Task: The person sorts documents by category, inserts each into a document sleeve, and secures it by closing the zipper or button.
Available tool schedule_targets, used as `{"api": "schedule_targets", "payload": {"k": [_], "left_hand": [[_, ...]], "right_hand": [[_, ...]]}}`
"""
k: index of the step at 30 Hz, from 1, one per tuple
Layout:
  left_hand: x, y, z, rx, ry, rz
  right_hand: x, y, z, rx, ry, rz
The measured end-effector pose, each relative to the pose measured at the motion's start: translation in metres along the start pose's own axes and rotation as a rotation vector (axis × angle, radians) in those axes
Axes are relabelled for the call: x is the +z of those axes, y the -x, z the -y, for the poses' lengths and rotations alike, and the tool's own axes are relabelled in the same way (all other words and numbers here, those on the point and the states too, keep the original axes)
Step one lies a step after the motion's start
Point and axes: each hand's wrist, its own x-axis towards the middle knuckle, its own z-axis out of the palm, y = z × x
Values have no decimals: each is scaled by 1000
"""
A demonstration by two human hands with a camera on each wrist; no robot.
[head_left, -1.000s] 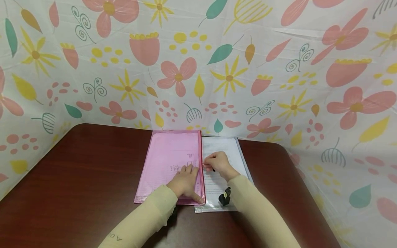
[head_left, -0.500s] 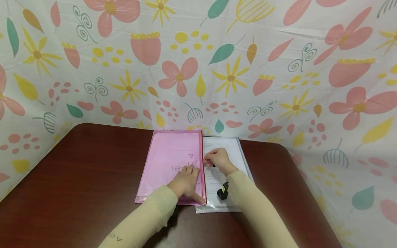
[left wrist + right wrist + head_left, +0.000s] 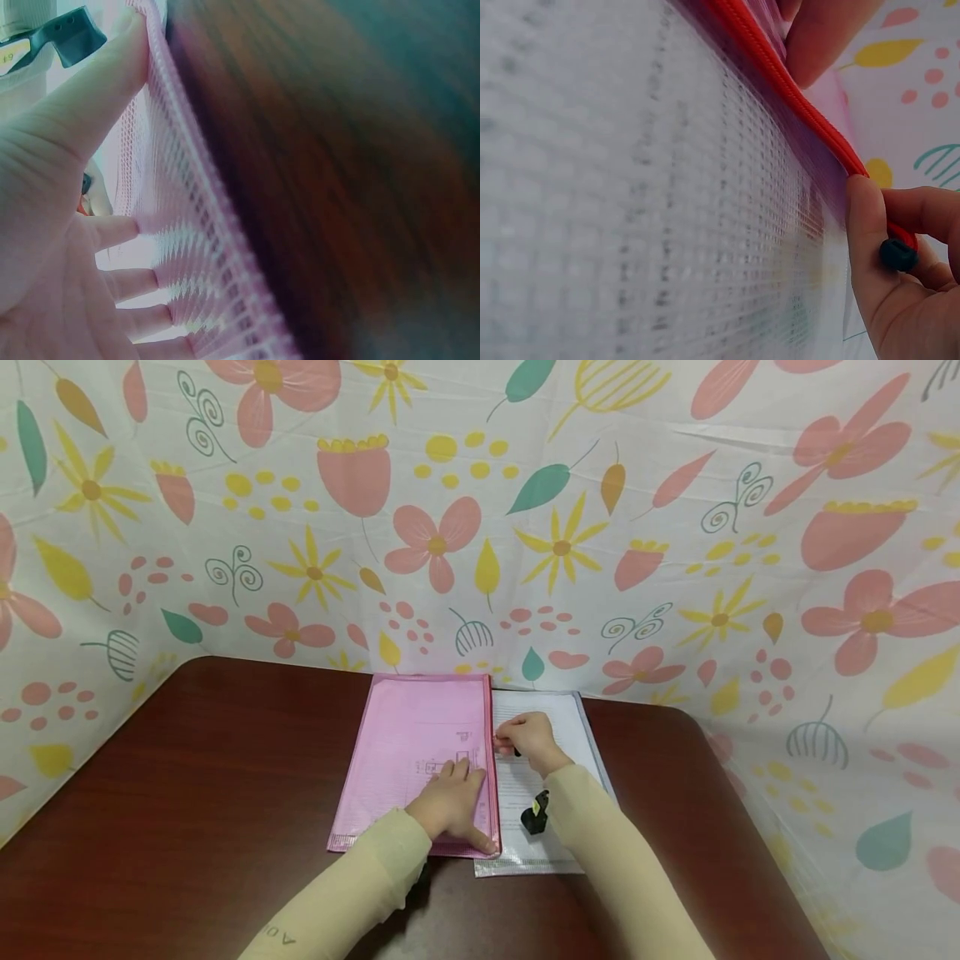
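A pink mesh zip pouch (image 3: pixel 412 710) with a printed sheet inside lies on the table. Its red zipper (image 3: pixel 780 82) runs along the right side. My left hand (image 3: pixel 452 802) rests on the pouch's lower right part with fingers spread, thumb at the near corner. My right hand (image 3: pixel 528 739) pinches the zipper pull at the red edge, between thumb and index finger; the pull's dark end (image 3: pixel 898 255) sticks out below the fingers. The slider itself is hidden by the fingertips. Partly beneath the pouch, a clear mesh pouch (image 3: pixel 555 718) with a text page lies to the right.
The dark wooden table (image 3: pixel 187 793) meets a floral cloth (image 3: pixel 450 510) at its back and sides. A black wrist camera (image 3: pixel 535 814) hangs under the right sleeve, over the clear pouch.
My right hand has slid a little farther back along the red zipper, toward the cloth. The left hand stays pressed on the pink pouch.
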Motion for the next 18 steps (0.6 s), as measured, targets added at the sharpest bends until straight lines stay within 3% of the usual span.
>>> {"api": "schedule_targets", "payload": {"k": [18], "left_hand": [[1, -2, 1, -12, -8, 9]], "right_hand": [[3, -18, 4, 5, -21, -34]]}}
